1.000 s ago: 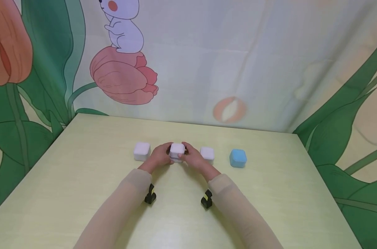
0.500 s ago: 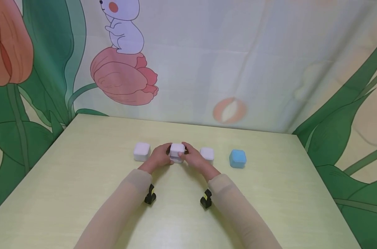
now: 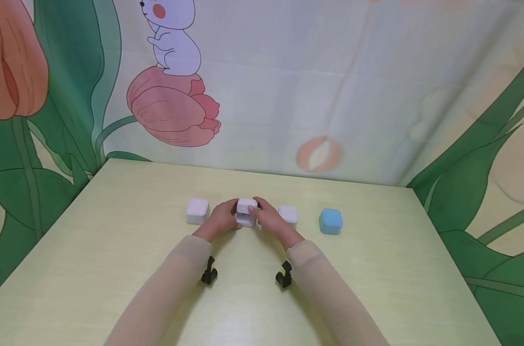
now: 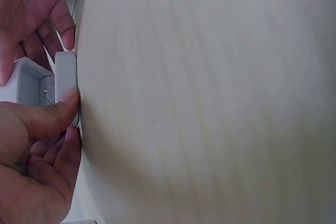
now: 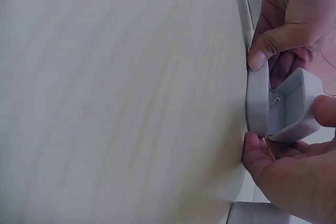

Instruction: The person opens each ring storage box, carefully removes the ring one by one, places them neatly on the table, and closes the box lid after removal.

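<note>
A small white jewellery box stands on the table between the hands, its lid (image 3: 246, 205) tilted up from its base (image 3: 245, 221). My left hand (image 3: 220, 216) holds the base, with the thumb (image 4: 65, 103) along its front wall. My right hand (image 3: 269, 217) grips the raised lid, its thumb (image 5: 325, 109) on the lid's outer face and other fingers behind. Inside the gap, both wrist views show a thin silvery piece of jewellery (image 5: 275, 98), possibly a chain; its full shape is hidden.
One closed white box (image 3: 197, 211) stands left of my left hand. Another white box (image 3: 287, 215) is just beyond my right hand, partly covered by it. Farther right sits a blue box (image 3: 330, 221). A printed curtain (image 3: 262, 96) hangs behind the pale table (image 3: 128, 216).
The lid has swung up and back from the base, so the gap at the front has widened. My right thumb has risen with it; the left hand stays in place.
</note>
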`<state>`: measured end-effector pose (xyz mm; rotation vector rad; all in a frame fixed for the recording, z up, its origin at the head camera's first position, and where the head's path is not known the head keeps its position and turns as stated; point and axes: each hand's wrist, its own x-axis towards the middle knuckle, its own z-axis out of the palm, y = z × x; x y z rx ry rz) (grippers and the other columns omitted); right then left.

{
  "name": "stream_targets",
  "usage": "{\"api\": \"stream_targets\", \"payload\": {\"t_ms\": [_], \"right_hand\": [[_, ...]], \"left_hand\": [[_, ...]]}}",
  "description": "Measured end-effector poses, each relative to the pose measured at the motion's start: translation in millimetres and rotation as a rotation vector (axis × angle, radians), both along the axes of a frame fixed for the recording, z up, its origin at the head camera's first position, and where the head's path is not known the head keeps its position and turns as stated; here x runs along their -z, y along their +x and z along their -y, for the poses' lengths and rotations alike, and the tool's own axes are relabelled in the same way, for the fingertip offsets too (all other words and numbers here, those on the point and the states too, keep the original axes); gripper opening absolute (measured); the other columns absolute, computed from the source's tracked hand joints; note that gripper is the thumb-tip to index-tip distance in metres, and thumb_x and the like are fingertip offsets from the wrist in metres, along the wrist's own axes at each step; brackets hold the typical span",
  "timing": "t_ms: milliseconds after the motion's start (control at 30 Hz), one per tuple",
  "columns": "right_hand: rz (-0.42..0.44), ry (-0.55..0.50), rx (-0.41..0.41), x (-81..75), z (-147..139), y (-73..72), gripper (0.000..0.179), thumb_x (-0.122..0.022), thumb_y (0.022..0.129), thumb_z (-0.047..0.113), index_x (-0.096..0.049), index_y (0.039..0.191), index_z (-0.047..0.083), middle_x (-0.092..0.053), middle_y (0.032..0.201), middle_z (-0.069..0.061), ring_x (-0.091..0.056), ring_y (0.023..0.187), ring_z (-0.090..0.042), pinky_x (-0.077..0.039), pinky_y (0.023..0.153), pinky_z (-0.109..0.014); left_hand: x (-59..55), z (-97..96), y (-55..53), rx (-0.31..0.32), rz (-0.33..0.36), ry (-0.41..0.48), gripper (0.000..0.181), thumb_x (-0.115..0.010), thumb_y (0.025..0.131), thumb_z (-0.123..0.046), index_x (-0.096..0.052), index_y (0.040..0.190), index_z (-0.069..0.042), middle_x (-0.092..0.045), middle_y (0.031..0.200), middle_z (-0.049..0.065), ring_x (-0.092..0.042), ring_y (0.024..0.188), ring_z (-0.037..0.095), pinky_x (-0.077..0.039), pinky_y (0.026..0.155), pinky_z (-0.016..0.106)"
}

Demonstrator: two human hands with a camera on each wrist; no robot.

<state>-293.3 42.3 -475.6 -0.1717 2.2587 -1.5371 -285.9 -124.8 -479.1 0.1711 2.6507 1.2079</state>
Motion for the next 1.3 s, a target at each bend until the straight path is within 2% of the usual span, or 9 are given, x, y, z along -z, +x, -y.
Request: {"api": "stream_targets", "payload": {"t_ms": [200, 233, 333, 433, 467, 633, 800, 1100, 1300], "right_hand": [[0.036, 0.01, 0.039, -2.9, 4.1, -5.1, 0.06, -0.046, 0.108, 0.033, -0.032, 0.159, 0.004, -0.036, 0.166, -0.016, -0.045, 0.145, -0.03, -0.047, 0.114, -0.045], [0.062, 0.005, 0.047, -9.8, 5.1, -2.0, 0.058, -0.044, 0.109, 0.028, -0.031, 0.159, 0.003, -0.035, 0.166, -0.017, -0.043, 0.147, -0.032, -0.043, 0.118, -0.048], [0.093, -0.016, 0.047, -12.5, 5.7, -1.9, 0.057, -0.042, 0.11, 0.028, -0.03, 0.16, 0.003, -0.035, 0.166, -0.016, -0.042, 0.149, -0.034, -0.041, 0.12, -0.05], [0.088, -0.02, 0.049, -13.4, 6.2, -1.3, 0.057, -0.042, 0.11, 0.029, -0.03, 0.16, 0.004, -0.036, 0.166, -0.016, -0.042, 0.148, -0.034, -0.041, 0.119, -0.05], [0.083, -0.023, 0.054, -7.8, 6.5, -4.8, 0.057, -0.042, 0.11, 0.03, -0.03, 0.16, 0.005, -0.037, 0.165, -0.015, -0.043, 0.148, -0.034, -0.041, 0.119, -0.05], [0.052, 0.0, 0.066, -4.1, 9.1, -7.1, 0.056, -0.039, 0.11, 0.032, -0.033, 0.159, 0.004, -0.04, 0.163, -0.016, -0.045, 0.146, -0.034, -0.045, 0.114, -0.048], [0.038, 0.016, 0.104, -2.5, 10.2, -6.2, 0.058, -0.037, 0.111, 0.037, -0.034, 0.159, 0.004, -0.042, 0.162, -0.016, -0.047, 0.142, -0.032, -0.047, 0.11, -0.045], [0.06, 0.001, 0.163, -5.1, 12.3, -6.3, 0.065, -0.032, 0.111, 0.044, -0.029, 0.16, 0.0, -0.034, 0.166, -0.02, -0.044, 0.146, -0.036, -0.045, 0.117, -0.05], [0.069, -0.023, 0.168, -6.5, 11.6, -5.5, 0.067, -0.033, 0.11, 0.046, -0.033, 0.158, -0.001, -0.038, 0.163, -0.022, -0.045, 0.146, -0.037, -0.045, 0.117, -0.051]], "left_hand": [[-0.8, 0.6, 0.6, 0.003, -0.003, 0.006, 0.08, -0.073, 0.083, 0.006, -0.035, 0.153, 0.009, -0.046, 0.157, 0.026, -0.044, 0.148, 0.04, -0.034, 0.125, 0.047], [-0.6, 1.0, 0.5, 0.003, -0.001, 0.009, 0.08, -0.073, 0.083, 0.006, -0.035, 0.154, 0.009, -0.045, 0.157, 0.026, -0.044, 0.148, 0.04, -0.034, 0.125, 0.048], [-0.8, 2.6, 0.9, 0.007, 0.0, 0.002, 0.08, -0.073, 0.084, 0.004, -0.034, 0.154, 0.009, -0.045, 0.157, 0.025, -0.044, 0.148, 0.039, -0.034, 0.126, 0.048], [-1.2, 3.4, 0.5, 0.012, 0.005, 0.001, 0.081, -0.073, 0.085, 0.003, -0.033, 0.155, 0.009, -0.045, 0.157, 0.025, -0.044, 0.148, 0.039, -0.034, 0.126, 0.048], [-1.6, 3.5, 0.3, 0.013, 0.006, 0.001, 0.081, -0.073, 0.085, 0.003, -0.032, 0.155, 0.01, -0.045, 0.157, 0.025, -0.044, 0.148, 0.039, -0.034, 0.125, 0.047], [-1.0, 4.4, -1.3, 0.01, 0.005, 0.003, 0.082, -0.074, 0.084, 0.003, -0.034, 0.155, 0.008, -0.048, 0.155, 0.025, -0.047, 0.146, 0.038, -0.036, 0.124, 0.047], [1.2, 4.7, -1.7, 0.015, 0.014, -0.002, 0.082, -0.074, 0.084, 0.001, -0.033, 0.155, 0.007, -0.049, 0.154, 0.024, -0.046, 0.147, 0.037, -0.034, 0.125, 0.047], [2.5, 2.8, -4.4, 0.013, 0.027, 0.0, 0.085, -0.074, 0.084, 0.002, -0.03, 0.156, 0.008, -0.049, 0.155, 0.023, -0.046, 0.147, 0.036, -0.032, 0.127, 0.046], [1.0, 1.3, -3.4, 0.004, 0.027, -0.017, 0.085, -0.075, 0.084, 0.002, -0.03, 0.156, 0.008, -0.049, 0.155, 0.022, -0.046, 0.147, 0.036, -0.033, 0.126, 0.046]]}}
